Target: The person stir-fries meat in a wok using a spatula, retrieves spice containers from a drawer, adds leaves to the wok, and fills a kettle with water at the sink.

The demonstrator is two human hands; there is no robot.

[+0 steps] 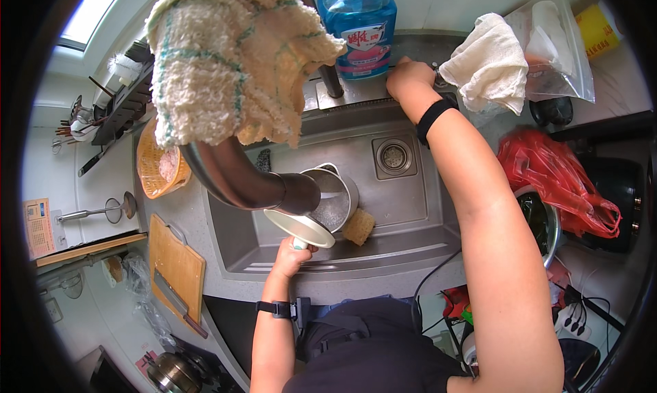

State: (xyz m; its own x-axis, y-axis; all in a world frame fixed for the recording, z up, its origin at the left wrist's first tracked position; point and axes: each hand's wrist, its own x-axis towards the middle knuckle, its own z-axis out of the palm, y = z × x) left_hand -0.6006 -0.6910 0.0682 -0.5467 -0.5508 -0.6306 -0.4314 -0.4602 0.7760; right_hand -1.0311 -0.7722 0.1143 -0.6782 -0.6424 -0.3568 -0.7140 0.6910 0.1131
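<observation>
My left hand [292, 255] grips the knob of a pale round lid [298, 228], tilted over the near left part of the steel sink [400, 203]. Touching or close behind the lid, a light-coloured pot [351, 193] stands in the sink below the dark faucet's spout [302, 194], with liquid inside. A yellow-brown sponge [359, 227] rests beside the pot. My right hand [410, 79] is at the sink's back rim, right of a blue detergent bottle [367, 44]; its fingers are largely hidden, so what it touches cannot be told.
A checked towel [205, 75] drapes over the faucet. On the left are a yellow basket [149, 162], a wooden cutting board [190, 270] and a cleaver [172, 293]. To the right are a white cloth [487, 64], a red plastic bag [554, 172] and a metal bowl [553, 234].
</observation>
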